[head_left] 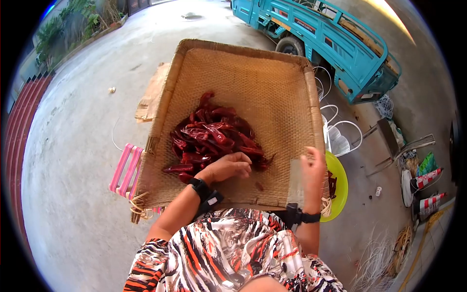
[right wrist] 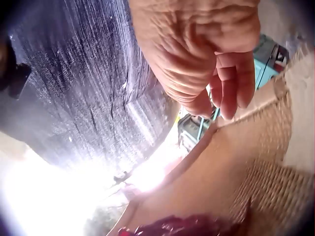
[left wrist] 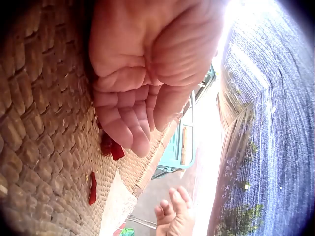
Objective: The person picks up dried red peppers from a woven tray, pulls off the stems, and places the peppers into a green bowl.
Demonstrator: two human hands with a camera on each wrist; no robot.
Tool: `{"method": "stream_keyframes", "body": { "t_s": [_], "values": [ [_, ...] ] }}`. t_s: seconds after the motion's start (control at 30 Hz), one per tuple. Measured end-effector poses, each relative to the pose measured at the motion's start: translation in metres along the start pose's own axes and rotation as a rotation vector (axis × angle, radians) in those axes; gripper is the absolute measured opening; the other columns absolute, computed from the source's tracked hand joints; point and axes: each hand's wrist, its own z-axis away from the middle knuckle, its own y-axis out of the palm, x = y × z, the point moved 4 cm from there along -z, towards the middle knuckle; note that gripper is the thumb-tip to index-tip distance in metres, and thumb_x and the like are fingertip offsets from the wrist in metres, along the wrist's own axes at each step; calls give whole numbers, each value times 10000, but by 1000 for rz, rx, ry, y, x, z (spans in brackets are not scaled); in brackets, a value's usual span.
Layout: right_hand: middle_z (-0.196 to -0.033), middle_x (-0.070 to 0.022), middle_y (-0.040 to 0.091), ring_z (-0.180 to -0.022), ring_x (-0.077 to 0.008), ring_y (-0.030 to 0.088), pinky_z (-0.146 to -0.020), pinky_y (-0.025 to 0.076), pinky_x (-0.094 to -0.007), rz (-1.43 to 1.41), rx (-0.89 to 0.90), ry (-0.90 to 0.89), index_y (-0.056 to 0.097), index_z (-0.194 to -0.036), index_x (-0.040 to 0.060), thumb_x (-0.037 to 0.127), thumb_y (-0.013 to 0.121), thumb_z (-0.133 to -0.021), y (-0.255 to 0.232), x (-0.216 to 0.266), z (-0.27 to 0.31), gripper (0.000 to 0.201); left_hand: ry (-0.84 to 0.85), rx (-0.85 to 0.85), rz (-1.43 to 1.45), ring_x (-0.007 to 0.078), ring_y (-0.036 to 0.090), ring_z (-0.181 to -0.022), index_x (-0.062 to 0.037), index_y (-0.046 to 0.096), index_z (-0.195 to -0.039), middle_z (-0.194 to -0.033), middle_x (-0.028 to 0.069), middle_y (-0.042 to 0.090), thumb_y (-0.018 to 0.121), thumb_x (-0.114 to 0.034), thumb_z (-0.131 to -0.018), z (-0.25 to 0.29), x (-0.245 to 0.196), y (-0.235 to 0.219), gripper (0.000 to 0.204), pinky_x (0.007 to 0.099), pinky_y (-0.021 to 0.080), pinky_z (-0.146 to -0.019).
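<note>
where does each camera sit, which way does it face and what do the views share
Head: on the person's head, facing forward and down at the tan woven tray and glossy dark-red peppers; both forearms, left hand, right hand and patterned shirt show.
Left wrist: looks past the left palm and fingers across the tray; the right hand shows beyond.
Right wrist: looks past the right hand's fingers towards the tray's rim.
Shared: both wrist views show tray and teal metal vehicle.
</note>
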Motion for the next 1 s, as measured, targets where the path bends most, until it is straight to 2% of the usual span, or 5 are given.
{"method": "stream_keyframes", "body": {
  "t_s": [0.23,0.33,0.43,0.53,1.0],
  "values": [
    [-1137,-111,593,-835,-352,649,-739,540,-433,197,407,-475,563,-1210,146,110,633,-835,124,44,15,383,14,-33,-46,142,652,-838,-49,538,-1097,-939,73,656,600,-158,-957,1,0,1,188,285,545,-788],
    [-1116,-117,602,-839,-359,645,-732,538,-446,296,461,-423,566,-1200,134,115,635,-831,129,37,4,376,23,3,21,143,647,-837,-50,533,-1097,-944,72,651,591,-175,-964,0,1,0,191,291,544,-790],
    [-1035,-97,625,-781,-274,666,-684,555,-386,53,218,-478,562,-1166,80,108,634,-864,110,45,2,312,28,25,37,147,644,-841,-50,517,-1120,-951,71,645,577,-193,-974,1,-1,1,213,300,542,-795],
    [-988,-64,622,-786,-152,651,-669,556,-295,-559,373,79,554,-1119,29,113,615,-915,103,38,11,229,30,12,39,149,643,-845,-51,496,-1152,-951,71,642,569,-209,-979,2,-3,6,245,308,539,-799],
    [-892,9,626,-736,-57,553,-601,454,-202,-805,636,452,602,-987,56,166,620,-934,112,-7,34,123,39,78,54,164,650,-865,-66,523,-1120,-936,67,655,591,-188,-965,-3,6,-4,208,301,540,-802]
  ]
}}
